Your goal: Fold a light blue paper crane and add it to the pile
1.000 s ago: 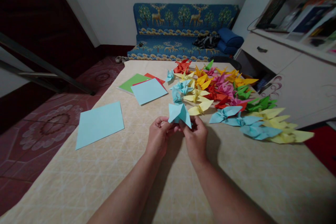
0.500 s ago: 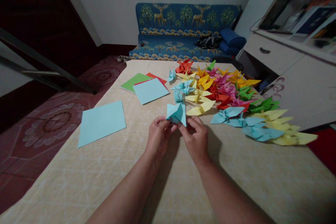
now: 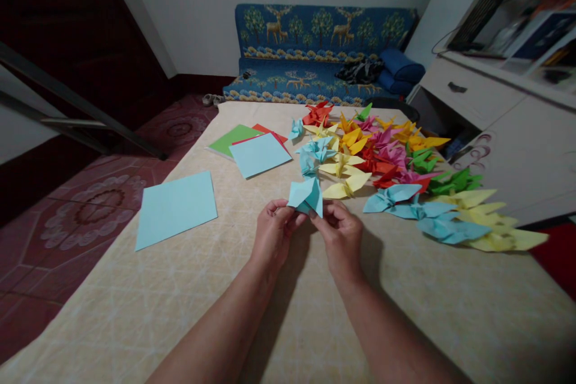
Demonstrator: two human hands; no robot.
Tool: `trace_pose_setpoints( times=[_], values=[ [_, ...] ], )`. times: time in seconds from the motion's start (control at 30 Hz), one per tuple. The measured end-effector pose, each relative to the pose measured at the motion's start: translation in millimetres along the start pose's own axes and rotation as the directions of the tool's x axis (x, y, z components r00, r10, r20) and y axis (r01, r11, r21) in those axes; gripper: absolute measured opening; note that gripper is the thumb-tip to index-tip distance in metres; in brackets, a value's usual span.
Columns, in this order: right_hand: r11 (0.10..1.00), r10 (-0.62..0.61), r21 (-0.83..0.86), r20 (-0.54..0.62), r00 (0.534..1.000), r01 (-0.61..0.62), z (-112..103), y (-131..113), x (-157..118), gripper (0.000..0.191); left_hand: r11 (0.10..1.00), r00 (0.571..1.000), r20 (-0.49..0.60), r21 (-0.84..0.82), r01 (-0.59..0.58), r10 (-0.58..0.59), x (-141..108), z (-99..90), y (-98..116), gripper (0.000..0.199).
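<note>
Between both hands, just above the table, is a partly folded piece of light blue origami paper (image 3: 306, 195) with a raised flap. My left hand (image 3: 276, 229) pinches its lower left edge, thumb on the near side. My right hand (image 3: 339, 234) grips the lower right corner between thumb and fingers; some fingertips are hidden behind the paper. Just beyond the hands lies a pale yellow paper crane (image 3: 347, 186). A light blue paper crane (image 3: 390, 197) rests to the right of my right hand.
Many folded cranes in red, orange (image 3: 353, 141), pink (image 3: 390, 150), green (image 3: 456, 181) and yellow cover the table's (image 3: 189, 306) far right. A flat blue sheet (image 3: 176, 210) lies left; another blue sheet (image 3: 261, 156) overlaps green (image 3: 234, 139) and red paper. A patterned sofa (image 3: 310, 75) stands behind.
The flap on the blue paper has opened out and its shape looks broader. Both hands keep their hold, with the right thumb slightly shifted. The view has moved a little.
</note>
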State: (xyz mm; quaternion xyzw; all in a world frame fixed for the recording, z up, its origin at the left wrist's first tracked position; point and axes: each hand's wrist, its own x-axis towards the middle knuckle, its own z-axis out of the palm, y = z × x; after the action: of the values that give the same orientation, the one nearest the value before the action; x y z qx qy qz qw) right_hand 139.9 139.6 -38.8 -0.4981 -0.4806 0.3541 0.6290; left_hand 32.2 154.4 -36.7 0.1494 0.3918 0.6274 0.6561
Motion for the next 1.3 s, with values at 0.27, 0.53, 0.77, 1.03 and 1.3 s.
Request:
trace_pose_setpoints(
  times=[0.27,0.53,0.77,1.03,1.3],
  values=[
    [0.992,0.127,-0.013,0.051,0.991,-0.126,-1.1,4.6,2.0,0.014,1.000,1.000,-0.018,-0.017,0.013,-0.013,2.0,-1.4,0.5,0.024],
    [0.980,0.177,-0.081,-0.045,0.983,-0.180,-0.1,5.7,4.1,0.024,1.000,1.000,-0.024,-0.022,0.002,-0.002,1.8,-1.1,-0.4,0.028],
    [0.967,0.253,-0.005,-0.019,0.967,-0.253,-0.8,1.2,3.8,0.027,0.997,0.999,0.015,0.057,-0.048,0.048,2.4,-3.0,-2.3,0.029],
    [0.948,0.294,0.065,0.202,0.934,-0.312,-4.8,0.2,6.0,0.020,0.980,0.999,0.003,0.198,-0.035,0.035,6.3,-6.4,5.5,0.034],
    [0.985,0.159,0.050,0.097,0.983,-0.164,-22.9,3.0,18.1,0.026,0.941,0.999,0.015,0.337,-0.044,0.041,8.5,-9.4,13.4,0.025]
  ],
)
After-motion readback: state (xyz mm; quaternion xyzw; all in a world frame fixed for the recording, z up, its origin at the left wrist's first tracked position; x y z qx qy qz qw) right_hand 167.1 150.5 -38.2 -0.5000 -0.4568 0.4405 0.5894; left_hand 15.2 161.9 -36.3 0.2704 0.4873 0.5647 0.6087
